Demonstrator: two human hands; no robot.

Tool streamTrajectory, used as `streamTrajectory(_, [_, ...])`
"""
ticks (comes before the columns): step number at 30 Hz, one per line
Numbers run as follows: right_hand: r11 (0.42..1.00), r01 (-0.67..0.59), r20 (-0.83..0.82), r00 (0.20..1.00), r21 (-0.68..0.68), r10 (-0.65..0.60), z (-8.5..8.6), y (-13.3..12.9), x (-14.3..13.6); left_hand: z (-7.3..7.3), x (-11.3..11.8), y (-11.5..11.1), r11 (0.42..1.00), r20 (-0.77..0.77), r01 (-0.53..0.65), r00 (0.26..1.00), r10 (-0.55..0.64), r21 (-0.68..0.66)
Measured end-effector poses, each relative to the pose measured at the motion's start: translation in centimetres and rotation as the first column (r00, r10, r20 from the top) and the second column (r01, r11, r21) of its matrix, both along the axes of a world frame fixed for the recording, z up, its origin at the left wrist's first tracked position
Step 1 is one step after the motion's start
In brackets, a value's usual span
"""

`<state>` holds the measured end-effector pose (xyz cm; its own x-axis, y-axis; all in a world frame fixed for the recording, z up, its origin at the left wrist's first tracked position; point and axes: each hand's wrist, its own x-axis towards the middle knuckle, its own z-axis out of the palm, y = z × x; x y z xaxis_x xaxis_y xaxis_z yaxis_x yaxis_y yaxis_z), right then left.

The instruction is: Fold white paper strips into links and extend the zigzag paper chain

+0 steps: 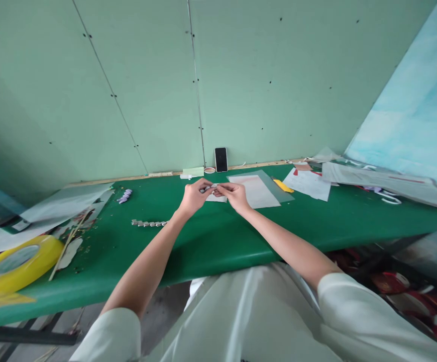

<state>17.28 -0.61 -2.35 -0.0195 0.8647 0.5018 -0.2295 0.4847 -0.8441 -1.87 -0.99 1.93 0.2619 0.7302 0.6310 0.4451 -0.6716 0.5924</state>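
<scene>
My left hand (195,197) and my right hand (235,195) meet above the middle of the green table, fingers pinched together. Between the fingertips is a small pale piece (211,188), mostly covered, so its kind does not show. A small white paper (217,198) lies just below the hands, and a larger white sheet (258,191) is right of them. Near my left forearm, a row of small grey-white pieces (148,223) lies on the table. Farther left is a small lilac bundle (124,196).
A phone (221,160) leans against the green wall. A yellow tape roll (18,261), a thin stick (68,244) and plastic sheets are at the left. A yellow-handled item (283,185) and papers (307,183) lie to the right. The green table's (218,254) front edge is close to my body.
</scene>
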Motion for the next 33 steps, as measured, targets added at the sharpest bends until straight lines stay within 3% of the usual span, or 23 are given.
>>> streamTrajectory(3, [0.997, -0.058, 0.171, 0.984, 0.050, 0.048, 0.0, 0.5, 1.2, -0.2, -0.2, 0.0, 0.998, -0.097, -0.001, 0.995, 0.007, 0.058])
streamTrajectory(7, [0.965, -0.024, 0.332, 0.941, 0.262, -0.067, 0.7, 0.2, 2.7, -0.2, -0.4, -0.2, 0.997, -0.151, 0.049, 0.988, -0.039, 0.064])
streamTrajectory(11, [0.940, -0.078, 0.414, 0.907, 0.331, -0.071, 1.3, -0.3, 3.1, -0.4, -0.5, 0.0, 0.991, -0.215, 0.129, 0.970, -0.117, 0.042])
streamTrajectory(18, [0.921, -0.064, 0.444, 0.888, 0.384, -0.123, 1.0, 0.1, 2.9, -0.4, -0.8, 0.1, 0.982, -0.324, 0.181, 0.933, -0.156, 0.047])
streamTrajectory(25, [0.893, -0.074, 0.488, 0.856, 0.444, -0.172, 1.3, -0.2, 2.9, -0.2, -1.0, -0.3, 0.990, -0.423, 0.137, 0.899, -0.112, 0.029])
streamTrajectory(33, [0.906, -0.004, 0.452, 0.867, 0.424, -0.208, 1.2, -0.2, 2.6, 0.0, -0.9, -0.3, 0.990, -0.393, 0.137, 0.912, -0.120, 0.017])
